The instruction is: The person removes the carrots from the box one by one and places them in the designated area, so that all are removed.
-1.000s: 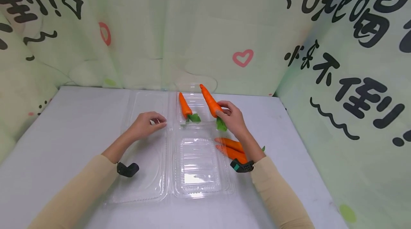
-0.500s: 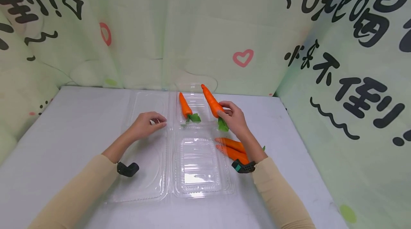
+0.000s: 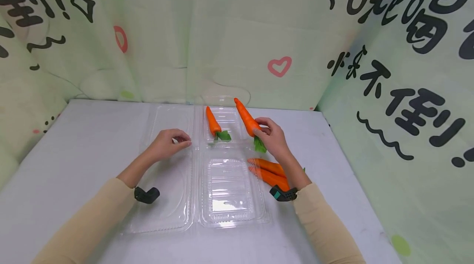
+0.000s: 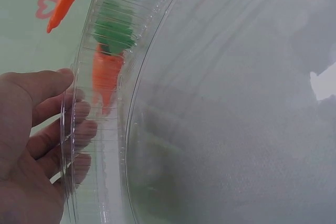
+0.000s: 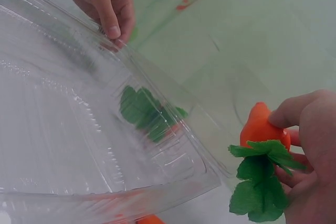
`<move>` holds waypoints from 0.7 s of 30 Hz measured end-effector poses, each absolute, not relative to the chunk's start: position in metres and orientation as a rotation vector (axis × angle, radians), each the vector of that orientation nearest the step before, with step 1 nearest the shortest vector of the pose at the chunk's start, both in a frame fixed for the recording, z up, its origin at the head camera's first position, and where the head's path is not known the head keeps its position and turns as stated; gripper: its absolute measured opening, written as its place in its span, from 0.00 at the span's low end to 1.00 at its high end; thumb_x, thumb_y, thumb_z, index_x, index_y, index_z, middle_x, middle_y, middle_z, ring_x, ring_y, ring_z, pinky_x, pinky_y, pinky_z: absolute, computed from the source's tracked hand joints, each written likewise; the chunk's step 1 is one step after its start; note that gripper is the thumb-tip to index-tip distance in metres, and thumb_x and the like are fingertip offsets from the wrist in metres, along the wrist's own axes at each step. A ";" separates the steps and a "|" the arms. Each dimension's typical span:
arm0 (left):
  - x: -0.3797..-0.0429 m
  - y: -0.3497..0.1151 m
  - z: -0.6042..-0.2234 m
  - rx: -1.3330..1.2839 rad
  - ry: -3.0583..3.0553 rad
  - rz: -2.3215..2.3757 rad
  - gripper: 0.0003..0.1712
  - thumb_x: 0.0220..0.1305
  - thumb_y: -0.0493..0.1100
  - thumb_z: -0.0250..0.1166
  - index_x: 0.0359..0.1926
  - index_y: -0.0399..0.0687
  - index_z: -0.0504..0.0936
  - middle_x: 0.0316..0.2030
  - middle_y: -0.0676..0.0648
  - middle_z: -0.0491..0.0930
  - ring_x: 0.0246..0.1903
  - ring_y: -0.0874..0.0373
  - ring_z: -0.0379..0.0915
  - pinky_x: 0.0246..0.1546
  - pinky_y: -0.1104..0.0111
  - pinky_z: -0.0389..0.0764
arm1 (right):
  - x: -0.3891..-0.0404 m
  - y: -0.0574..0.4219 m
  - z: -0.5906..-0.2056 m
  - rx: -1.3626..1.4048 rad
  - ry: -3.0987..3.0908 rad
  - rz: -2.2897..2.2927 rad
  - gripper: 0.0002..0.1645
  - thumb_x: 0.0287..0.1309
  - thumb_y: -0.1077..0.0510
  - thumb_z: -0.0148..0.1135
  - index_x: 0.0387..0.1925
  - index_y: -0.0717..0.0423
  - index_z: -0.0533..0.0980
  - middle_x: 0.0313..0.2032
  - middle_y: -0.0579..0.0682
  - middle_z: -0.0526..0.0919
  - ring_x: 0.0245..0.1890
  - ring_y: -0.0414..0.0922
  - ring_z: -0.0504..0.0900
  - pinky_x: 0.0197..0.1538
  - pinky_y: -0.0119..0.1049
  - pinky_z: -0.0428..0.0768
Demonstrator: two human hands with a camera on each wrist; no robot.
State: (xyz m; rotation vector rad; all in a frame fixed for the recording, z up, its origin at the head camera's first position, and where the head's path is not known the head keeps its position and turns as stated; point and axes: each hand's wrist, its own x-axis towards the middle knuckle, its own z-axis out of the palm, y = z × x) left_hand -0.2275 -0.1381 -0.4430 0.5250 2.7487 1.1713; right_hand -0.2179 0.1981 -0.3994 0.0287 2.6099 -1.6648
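Note:
A clear plastic clamshell box [image 3: 229, 186] lies opened out flat on the white table, its lid to the left. My left hand [image 3: 171, 144] pinches the rim near the middle fold; the left wrist view shows the thumb on one side and fingers seen through the plastic. One orange carrot [image 3: 213, 122] with green leaves lies in the far part of the box. My right hand [image 3: 272, 135] holds another carrot [image 3: 245, 116] by its thick end above the far right edge, tip pointing up and away, leaves [image 5: 260, 182] hanging below the fingers.
More carrots [image 3: 272, 177] lie beside the box's right edge, partly under the right forearm. A pale green curtain [image 3: 229, 33] with black writing and pink hearts surrounds the back and sides of the table [image 3: 92, 144].
My right hand, with the carrot, has shifted slightly to the right and toward me. The left hand keeps its place at the rim.

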 end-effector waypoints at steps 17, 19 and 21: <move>-0.226 -0.138 -0.440 0.535 2.741 1.181 0.10 0.64 0.46 0.64 0.43 0.46 0.85 0.38 0.47 0.83 0.41 0.53 0.75 0.45 0.60 0.79 | -0.213 0.206 -0.400 0.042 2.624 -1.660 0.23 0.65 0.53 0.59 0.60 0.50 0.70 0.60 0.52 0.74 0.57 0.50 0.77 0.59 0.45 0.78; -0.226 -0.138 -0.441 0.537 2.743 1.179 0.10 0.64 0.46 0.64 0.43 0.46 0.85 0.38 0.47 0.83 0.41 0.53 0.75 0.45 0.59 0.79 | -0.212 0.207 -0.400 0.037 2.625 -1.657 0.23 0.66 0.52 0.59 0.60 0.50 0.70 0.60 0.52 0.74 0.57 0.50 0.77 0.59 0.45 0.78; -0.226 -0.138 -0.442 0.541 2.746 1.177 0.10 0.64 0.46 0.64 0.43 0.47 0.85 0.38 0.47 0.83 0.40 0.54 0.75 0.46 0.59 0.79 | -0.211 0.208 -0.400 0.030 2.629 -1.652 0.24 0.66 0.53 0.59 0.61 0.51 0.69 0.60 0.53 0.73 0.57 0.51 0.77 0.58 0.45 0.78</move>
